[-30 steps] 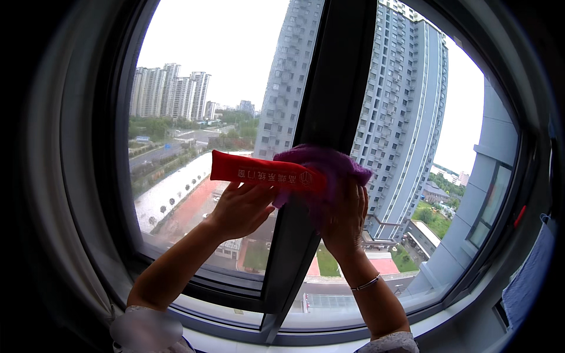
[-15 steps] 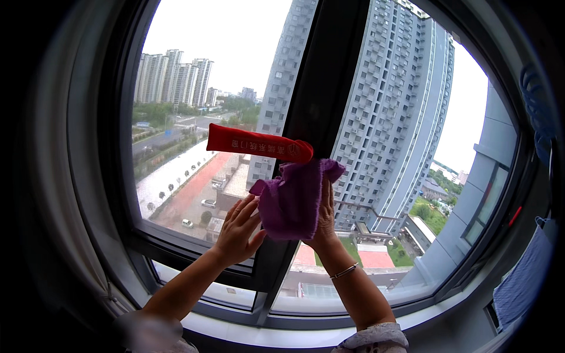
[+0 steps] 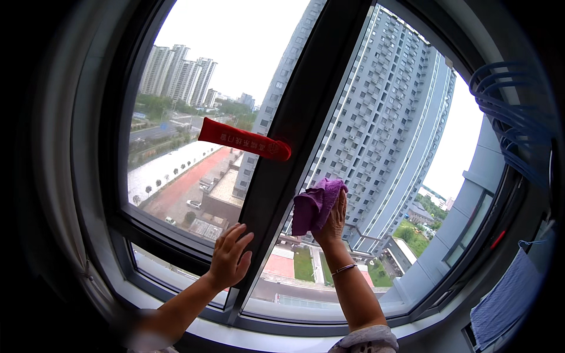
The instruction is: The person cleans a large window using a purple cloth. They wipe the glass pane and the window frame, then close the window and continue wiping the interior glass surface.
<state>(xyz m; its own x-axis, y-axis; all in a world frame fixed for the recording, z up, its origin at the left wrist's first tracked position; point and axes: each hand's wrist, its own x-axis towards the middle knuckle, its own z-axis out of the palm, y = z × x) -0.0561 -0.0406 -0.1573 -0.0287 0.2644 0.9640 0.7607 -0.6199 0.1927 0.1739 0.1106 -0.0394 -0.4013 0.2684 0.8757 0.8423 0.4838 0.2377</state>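
Observation:
My right hand (image 3: 331, 222) presses a purple cloth (image 3: 313, 204) against the right window pane (image 3: 400, 153), just right of the dark centre mullion (image 3: 294, 129). A thin bracelet circles that wrist. My left hand (image 3: 231, 256) lies flat with fingers spread on the lower part of the mullion and the left pane's frame, holding nothing. A red strip with printed characters (image 3: 242, 139) is stuck across the left pane (image 3: 176, 117) and reaches onto the mullion above both hands.
Tall apartment towers, roads and trees show through the glass. The dark window frame (image 3: 112, 194) curves around the left and bottom. Blue hangers (image 3: 512, 112) hang at upper right, and a blue cloth (image 3: 506, 297) at lower right.
My right hand has carried the purple cloth down and to the right, off the red strip onto the right pane. My left hand has dropped lower onto the mullion.

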